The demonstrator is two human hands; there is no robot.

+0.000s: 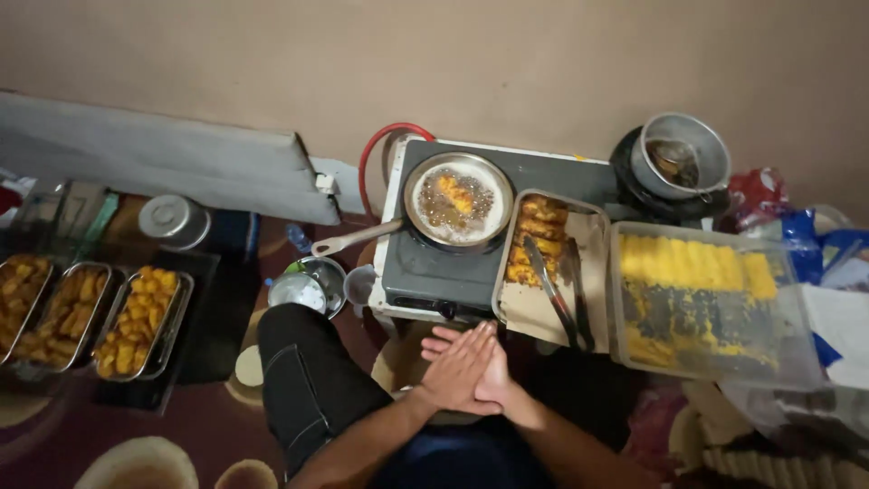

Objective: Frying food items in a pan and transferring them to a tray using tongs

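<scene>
Two hands pressed together – left hand (457,367), right hand (493,376) – stove (434,267) just beyond

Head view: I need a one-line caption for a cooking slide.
Hands pressed together, left hand over right hand, before a frying pan of oil and a lined tray with tongs.

There is one view only, from the person's head, looking steeply down and forward toward the wall (543,63). It sits close above the knees and floor (181,435); the stove (434,272) lies mid-frame, trays run to the left and right edges.
</scene>
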